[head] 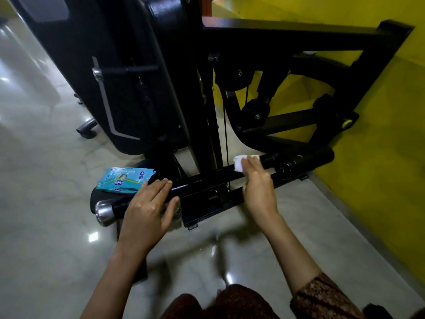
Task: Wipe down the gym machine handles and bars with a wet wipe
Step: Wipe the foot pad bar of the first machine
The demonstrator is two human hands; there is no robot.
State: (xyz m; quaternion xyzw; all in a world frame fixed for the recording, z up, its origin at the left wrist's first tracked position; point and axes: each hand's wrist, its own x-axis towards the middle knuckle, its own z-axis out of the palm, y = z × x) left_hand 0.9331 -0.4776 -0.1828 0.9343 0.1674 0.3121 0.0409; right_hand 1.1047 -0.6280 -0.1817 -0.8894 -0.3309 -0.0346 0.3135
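Wipe [239, 162] pressed on bar [207, 180] by right hand [258, 180]; wipes packet [124, 180] nearby.

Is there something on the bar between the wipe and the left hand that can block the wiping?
Nothing visible blocks it. The black bar runs bare from the white wipe under the right hand to the left hand.

The right hand [258, 183] presses a crumpled white wet wipe [241, 162] onto the long black metal bar [207, 178] (chrome-capped); the left hand [149, 210] lies flat on it beside a teal wipes packet [124, 180].
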